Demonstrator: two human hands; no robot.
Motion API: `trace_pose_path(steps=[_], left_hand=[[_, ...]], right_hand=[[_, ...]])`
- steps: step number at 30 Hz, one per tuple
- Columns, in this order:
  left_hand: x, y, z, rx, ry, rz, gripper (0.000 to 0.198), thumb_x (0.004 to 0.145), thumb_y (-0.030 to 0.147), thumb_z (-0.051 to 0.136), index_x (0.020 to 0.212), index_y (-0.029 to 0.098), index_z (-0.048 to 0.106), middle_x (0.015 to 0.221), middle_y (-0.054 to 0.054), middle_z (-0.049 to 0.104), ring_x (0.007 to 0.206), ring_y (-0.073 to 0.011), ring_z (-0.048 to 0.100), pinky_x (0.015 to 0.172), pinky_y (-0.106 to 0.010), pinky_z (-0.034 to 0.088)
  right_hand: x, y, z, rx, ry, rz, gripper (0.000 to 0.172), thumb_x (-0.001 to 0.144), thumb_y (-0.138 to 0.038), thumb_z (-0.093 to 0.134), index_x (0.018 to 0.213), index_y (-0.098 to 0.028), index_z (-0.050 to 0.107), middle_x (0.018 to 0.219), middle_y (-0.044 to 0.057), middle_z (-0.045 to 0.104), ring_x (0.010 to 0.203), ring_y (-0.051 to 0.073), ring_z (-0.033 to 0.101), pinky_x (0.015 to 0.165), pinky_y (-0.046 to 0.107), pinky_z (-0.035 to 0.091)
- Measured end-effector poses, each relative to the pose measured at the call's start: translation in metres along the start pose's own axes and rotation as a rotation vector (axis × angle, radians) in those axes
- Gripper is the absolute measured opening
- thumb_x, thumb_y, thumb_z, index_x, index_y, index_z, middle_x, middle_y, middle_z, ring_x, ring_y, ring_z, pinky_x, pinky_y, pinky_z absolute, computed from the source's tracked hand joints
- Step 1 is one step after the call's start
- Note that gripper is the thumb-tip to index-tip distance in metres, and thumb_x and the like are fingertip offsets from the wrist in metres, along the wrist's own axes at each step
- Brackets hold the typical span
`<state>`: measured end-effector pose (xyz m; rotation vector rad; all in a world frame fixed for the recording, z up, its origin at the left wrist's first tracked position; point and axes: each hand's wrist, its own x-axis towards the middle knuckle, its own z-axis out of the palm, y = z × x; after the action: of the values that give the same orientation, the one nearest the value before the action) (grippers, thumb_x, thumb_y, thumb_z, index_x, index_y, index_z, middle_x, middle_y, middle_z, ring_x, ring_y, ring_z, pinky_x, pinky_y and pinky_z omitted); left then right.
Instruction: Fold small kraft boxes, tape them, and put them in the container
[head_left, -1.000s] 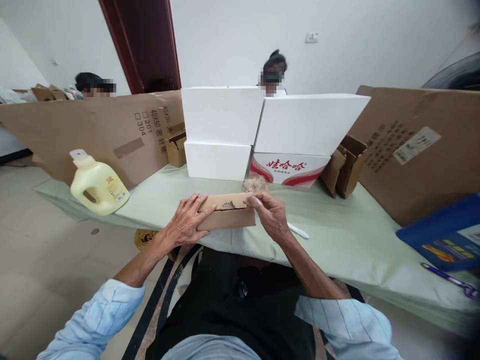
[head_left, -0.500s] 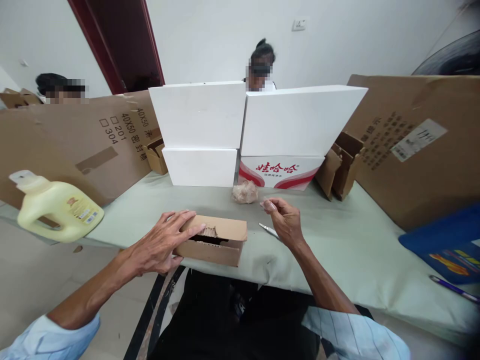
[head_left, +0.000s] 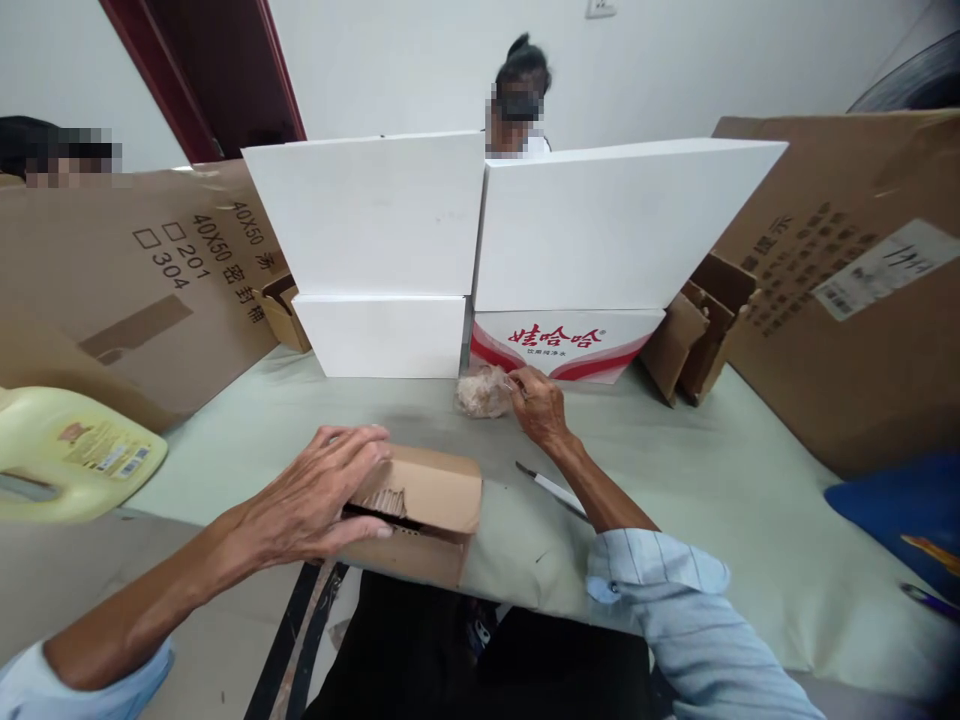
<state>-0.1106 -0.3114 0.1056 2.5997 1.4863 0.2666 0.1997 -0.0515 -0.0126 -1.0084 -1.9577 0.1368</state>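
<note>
My left hand point(head_left: 334, 495) grips the left end of a small brown cardboard box point(head_left: 435, 487), fingers over the top and thumb along the front. The box lies near the table's front edge. Its top flap is torn, showing corrugated ridges, with a dark gap below the flap. Beyond it sits a crumpled clear plastic bag point(head_left: 482, 392) with pale contents. My right hand point(head_left: 538, 405) reaches to the bag's right side, fingertips pinched on its edge. A slim craft knife point(head_left: 553, 488) with a pale handle lies below my right wrist.
White boxes point(head_left: 367, 220) are stacked across the back. Large cardboard sheets stand at the left point(head_left: 150, 280) and right point(head_left: 847, 350). A yellow jug point(head_left: 82, 450) is at left, a blue container point(head_left: 900, 510) and a pen point(head_left: 930, 600) at right. Two people are beyond the boxes.
My right hand has moved forward and left to the plastic bag, its fingers having been pinched short of it before. My left thumb has come up onto the box front. The view has shifted.
</note>
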Motion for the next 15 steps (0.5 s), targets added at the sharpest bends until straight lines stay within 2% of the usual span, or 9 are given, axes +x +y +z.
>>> trace_pose_path(steps=[2,5,8,10,15], left_hand=[[0.019,-0.002,0.001,-0.042,-0.03,0.011,0.069,0.098,0.058,0.068,0.153,0.024,0.042,0.153,-0.017,0.057,0.14,-0.0382,0.055,0.112,-0.053,0.046],[0.053,-0.009,0.0,-0.092,-0.134,0.095,0.087,0.094,0.056,0.075,0.164,0.027,0.032,0.159,-0.017,0.052,0.144,-0.0386,0.053,0.114,-0.053,0.047],[0.09,-0.017,-0.003,-0.15,-0.205,0.229,0.09,0.09,0.056,0.079,0.164,0.028,0.038,0.165,-0.016,0.045,0.148,-0.0398,0.05,0.115,-0.051,0.047],[0.112,-0.021,-0.002,-0.201,-0.217,0.296,0.093,0.086,0.063,0.08,0.163,0.026,0.041,0.165,-0.017,0.046,0.148,-0.0403,0.05,0.115,-0.05,0.048],[0.15,-0.023,0.014,-0.23,-0.24,0.344,0.105,0.078,0.082,0.076,0.16,0.023,0.045,0.147,-0.018,0.062,0.133,-0.0399,0.061,0.107,-0.048,0.052]], right_hand=[[-0.001,0.004,0.007,-0.01,-0.003,-0.01,0.02,0.101,-0.03,0.053,0.092,-0.022,0.069,0.092,0.01,0.072,0.089,0.026,0.064,0.08,0.035,0.048],[-0.002,0.009,0.016,-0.007,0.002,-0.014,0.021,0.101,-0.029,0.052,0.089,-0.023,0.068,0.09,0.009,0.072,0.089,0.026,0.064,0.081,0.035,0.049],[-0.002,0.014,0.022,0.004,0.024,0.002,0.021,0.101,-0.03,0.051,0.09,-0.023,0.068,0.089,0.008,0.072,0.087,0.025,0.064,0.08,0.035,0.049],[-0.001,0.017,0.023,0.018,0.038,0.015,0.022,0.102,-0.031,0.051,0.091,-0.023,0.068,0.089,0.008,0.072,0.085,0.025,0.064,0.079,0.035,0.049],[-0.002,0.021,0.022,0.062,0.067,0.053,0.022,0.103,-0.033,0.051,0.094,-0.023,0.069,0.092,0.007,0.074,0.085,0.024,0.065,0.079,0.034,0.05]])
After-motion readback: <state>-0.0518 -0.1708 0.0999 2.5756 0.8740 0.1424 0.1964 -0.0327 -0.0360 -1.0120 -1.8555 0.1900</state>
